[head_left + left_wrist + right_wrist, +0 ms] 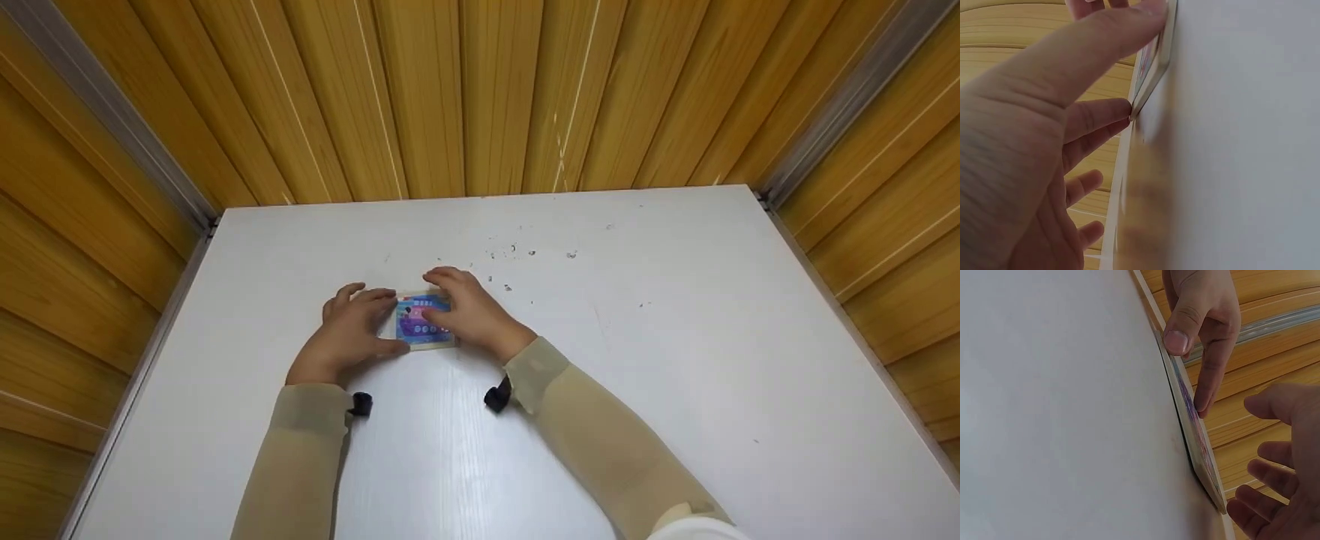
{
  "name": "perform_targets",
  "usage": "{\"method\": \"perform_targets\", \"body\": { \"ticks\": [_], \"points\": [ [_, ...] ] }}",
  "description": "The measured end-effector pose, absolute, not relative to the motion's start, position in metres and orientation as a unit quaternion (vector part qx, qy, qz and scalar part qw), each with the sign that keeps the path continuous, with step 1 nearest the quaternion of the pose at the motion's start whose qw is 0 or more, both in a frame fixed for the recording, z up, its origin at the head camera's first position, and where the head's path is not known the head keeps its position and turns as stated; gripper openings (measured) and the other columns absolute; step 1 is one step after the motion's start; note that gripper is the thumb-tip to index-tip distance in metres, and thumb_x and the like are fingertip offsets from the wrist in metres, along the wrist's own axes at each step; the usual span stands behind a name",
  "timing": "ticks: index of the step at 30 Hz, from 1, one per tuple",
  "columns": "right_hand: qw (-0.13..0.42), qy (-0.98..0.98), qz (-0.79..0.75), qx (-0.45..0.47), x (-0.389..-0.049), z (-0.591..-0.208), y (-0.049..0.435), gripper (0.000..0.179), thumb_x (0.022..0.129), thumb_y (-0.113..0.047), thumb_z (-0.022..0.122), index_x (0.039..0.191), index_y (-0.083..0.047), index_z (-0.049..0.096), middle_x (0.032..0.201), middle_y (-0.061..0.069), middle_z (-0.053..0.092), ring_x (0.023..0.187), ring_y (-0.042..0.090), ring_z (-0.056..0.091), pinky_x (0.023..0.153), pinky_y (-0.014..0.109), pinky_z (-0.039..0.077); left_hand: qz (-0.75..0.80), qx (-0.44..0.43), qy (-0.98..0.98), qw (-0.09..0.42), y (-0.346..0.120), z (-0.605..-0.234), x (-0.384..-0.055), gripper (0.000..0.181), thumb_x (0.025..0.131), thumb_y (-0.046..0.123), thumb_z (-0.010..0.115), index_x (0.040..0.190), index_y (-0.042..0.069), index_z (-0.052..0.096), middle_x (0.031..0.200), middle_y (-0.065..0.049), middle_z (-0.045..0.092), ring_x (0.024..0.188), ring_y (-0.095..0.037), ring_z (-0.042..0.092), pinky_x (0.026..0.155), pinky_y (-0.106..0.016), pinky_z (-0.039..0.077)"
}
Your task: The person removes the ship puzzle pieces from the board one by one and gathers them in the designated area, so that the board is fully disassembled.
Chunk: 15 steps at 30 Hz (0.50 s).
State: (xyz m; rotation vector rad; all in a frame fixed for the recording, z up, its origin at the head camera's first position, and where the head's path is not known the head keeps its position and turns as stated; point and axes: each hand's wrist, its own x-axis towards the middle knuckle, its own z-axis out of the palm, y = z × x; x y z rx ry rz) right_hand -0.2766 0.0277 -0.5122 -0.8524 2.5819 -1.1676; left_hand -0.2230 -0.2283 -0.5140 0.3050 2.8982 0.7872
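Note:
A small flat picture board (412, 324) with a pale wooden border and a blue, pink and purple print lies near the middle left of the table. My left hand (345, 337) holds its left end, thumb at the near edge and fingertips at the far edge. In the left wrist view, the thumb presses the board's pale edge (1163, 59) and a finger meets its far corner. My right hand (476, 313) hovers over the right end with fingers spread. From the right wrist, the right hand's fingers (1275, 455) are apart, holding nothing, beside the board's thin side (1189, 427).
The white table (675, 360) has small dark scuff marks (514, 251) beyond the board. Yellow wood-look panels (495, 97) rise behind and at both sides, with grey metal strips (840, 105) at the corners. Part of a white round object (697, 529) shows at the bottom right.

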Motion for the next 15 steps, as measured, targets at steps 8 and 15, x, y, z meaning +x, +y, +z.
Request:
{"method": "perform_targets", "body": {
  "ticks": [8,15],
  "points": [
    [0.081,0.874,-0.373,-0.301,-0.277,-0.514,0.029,0.062,0.103,-0.027,0.079,0.16,-0.007,0.064,0.168,0.013,0.055,0.157,0.037,0.048,0.137,0.051,0.039,0.261,0.117,0.956,0.059,-0.217,-0.513,-0.222,0.092,0.084,0.046,0.098,0.161,0.01,0.063,0.174,-0.007,0.056,0.172,-0.045,0.025,0.138,-0.072,0.018],
    [0.089,0.883,-0.35,-0.298,-0.276,-0.516,0.03,0.058,0.103,-0.03,0.08,0.156,-0.009,0.068,0.161,0.012,0.06,0.15,0.035,0.052,0.131,0.052,0.045,0.262,0.123,0.956,0.057,-0.212,-0.516,-0.223,0.093,0.084,0.049,0.098,0.162,0.012,0.064,0.173,-0.007,0.057,0.171,-0.043,0.027,0.138,-0.072,0.018]
  ]
}}
